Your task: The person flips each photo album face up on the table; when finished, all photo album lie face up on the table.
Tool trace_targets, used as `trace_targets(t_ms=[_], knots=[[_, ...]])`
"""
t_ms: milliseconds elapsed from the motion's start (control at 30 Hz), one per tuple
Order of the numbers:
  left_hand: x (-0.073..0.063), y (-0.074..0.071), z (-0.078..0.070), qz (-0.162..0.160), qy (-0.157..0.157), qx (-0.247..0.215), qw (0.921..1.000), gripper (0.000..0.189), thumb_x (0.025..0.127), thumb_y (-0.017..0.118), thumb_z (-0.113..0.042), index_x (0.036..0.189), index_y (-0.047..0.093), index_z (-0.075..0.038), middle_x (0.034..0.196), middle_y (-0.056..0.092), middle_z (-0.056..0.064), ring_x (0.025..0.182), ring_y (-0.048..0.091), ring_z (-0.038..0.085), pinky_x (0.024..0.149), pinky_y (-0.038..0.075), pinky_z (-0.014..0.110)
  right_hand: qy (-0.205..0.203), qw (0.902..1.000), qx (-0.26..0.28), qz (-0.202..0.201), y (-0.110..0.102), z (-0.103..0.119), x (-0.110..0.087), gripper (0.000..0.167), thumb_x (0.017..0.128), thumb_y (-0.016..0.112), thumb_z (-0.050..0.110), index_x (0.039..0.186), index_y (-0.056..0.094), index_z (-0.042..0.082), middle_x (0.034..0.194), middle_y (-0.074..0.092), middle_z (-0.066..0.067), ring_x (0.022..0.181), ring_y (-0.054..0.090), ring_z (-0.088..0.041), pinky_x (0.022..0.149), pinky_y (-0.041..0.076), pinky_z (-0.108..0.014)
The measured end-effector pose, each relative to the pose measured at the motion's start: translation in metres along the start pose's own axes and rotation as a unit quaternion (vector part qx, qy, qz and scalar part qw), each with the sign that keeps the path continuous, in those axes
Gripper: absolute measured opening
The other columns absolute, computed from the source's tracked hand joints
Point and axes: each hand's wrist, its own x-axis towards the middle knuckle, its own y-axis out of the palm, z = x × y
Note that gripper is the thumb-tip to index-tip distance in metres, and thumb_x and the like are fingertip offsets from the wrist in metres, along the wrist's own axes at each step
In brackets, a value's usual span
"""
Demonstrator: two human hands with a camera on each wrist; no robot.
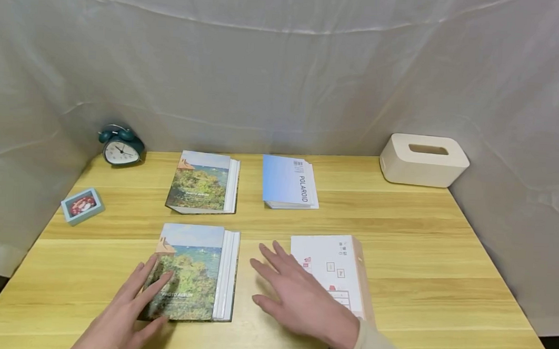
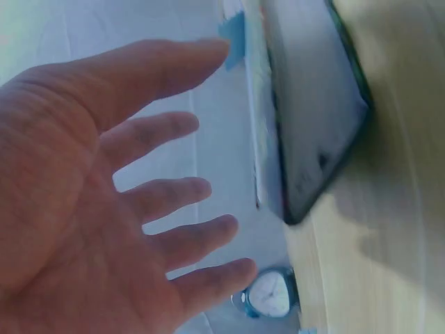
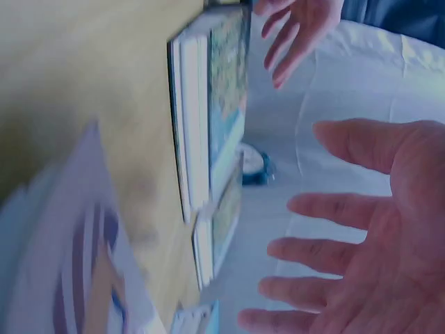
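In the head view a photo album (image 1: 191,270) with a painted seaside cover lies on the near part of the table. My left hand (image 1: 125,306) has its fingers spread over the album's left edge; in the left wrist view the fingers (image 2: 188,247) and thumb hold nothing. Between this album and a white illustrated book (image 1: 320,255) my right hand (image 1: 297,294) hovers, fingers apart, overlapping the book's left side. The right wrist view shows that same hand (image 3: 368,257) with an empty palm, facing the album's page edges (image 3: 195,118).
Behind lie a second matching album (image 1: 200,183) and a blue and white POLAROID album (image 1: 286,180). At the left stand a dark green alarm clock (image 1: 121,150) and a small light-blue picture frame (image 1: 82,206). A cream tissue box (image 1: 422,166) occupies the back right, before a grey curtain.
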Motion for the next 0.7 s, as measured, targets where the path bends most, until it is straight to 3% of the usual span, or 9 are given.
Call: trace_targets(t_ms=[167,300,467,700], knots=[[0.012,-0.004,-0.018,-0.03,0.016,-0.008,0.9994,0.074,0.075,0.087,-0.02,0.141,0.054,-0.008,0.153,0.032,0.018,0.133,0.034,0.048,0.086,0.049,0.061,-0.013,0.9995,0.004,-0.027,-0.014,-0.015,-0.011,0.057,0.097,0.062,0.036,0.146,0.048,0.012,0.157,0.031,-0.009,0.146,0.019,-0.028,0.112,0.029,-0.049],[0.023,-0.005,-0.035,-0.021,0.011,-0.033,0.9992,0.073,0.079,0.084,-0.02,0.144,0.052,-0.01,0.154,0.031,0.016,0.136,0.031,0.047,0.088,0.048,0.061,-0.022,0.9993,-0.002,-0.032,-0.024,-0.028,-0.021,0.057,0.096,0.064,0.035,0.146,0.049,0.012,0.156,0.033,-0.007,0.145,0.022,-0.027,0.111,0.031,-0.05],[0.036,-0.001,-0.051,-0.005,0.02,-0.051,0.9985,0.072,0.083,0.081,-0.022,0.146,0.049,-0.01,0.159,0.024,0.014,0.143,0.016,0.044,0.095,0.037,0.069,-0.025,0.9984,-0.006,-0.05,-0.03,-0.044,-0.031,0.056,0.096,0.065,0.034,0.145,0.05,0.01,0.156,0.034,-0.009,0.143,0.027,-0.029,0.112,0.027,-0.053],[0.047,0.011,-0.067,0.014,0.035,-0.038,0.9986,0.078,0.09,0.073,-0.031,0.155,0.033,-0.015,0.162,0.017,0.011,0.145,0.012,0.041,0.104,0.024,0.069,0.005,0.9965,-0.026,-0.08,-0.038,-0.063,-0.048,0.058,0.093,0.068,0.034,0.144,0.052,0.011,0.154,0.036,-0.011,0.141,0.031,-0.032,0.108,0.032,-0.054]])
